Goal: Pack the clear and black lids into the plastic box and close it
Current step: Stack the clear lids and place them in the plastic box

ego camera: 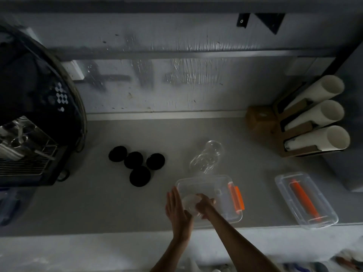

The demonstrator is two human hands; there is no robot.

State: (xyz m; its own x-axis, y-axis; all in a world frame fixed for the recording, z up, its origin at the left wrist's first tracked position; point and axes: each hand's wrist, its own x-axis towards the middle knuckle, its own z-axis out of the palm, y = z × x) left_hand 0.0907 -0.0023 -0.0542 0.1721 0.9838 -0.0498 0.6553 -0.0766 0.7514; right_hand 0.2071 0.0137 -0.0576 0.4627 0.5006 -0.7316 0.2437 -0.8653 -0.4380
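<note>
A clear plastic box (pixel 225 185) with an orange latch stands open near the counter's front edge. My right hand (pixel 204 204) reaches into its left part and is shut on a clear lid (pixel 189 203). My left hand (pixel 176 207) rests flat against the box's left wall, fingers apart. Several clear lids (pixel 208 158) lie in a loose pile just behind the box. Several black lids (pixel 137 163) lie in a cluster to the left on the counter. The box's clear cover (pixel 306 201) with an orange handle lies to the right, near the edge.
A dark coffee machine (pixel 35 118) with a metal drip grille fills the left side. A cup dispenser (pixel 314 118) with three stacks of white cups sits at the back right. A wall runs behind the grey counter (pixel 98 203).
</note>
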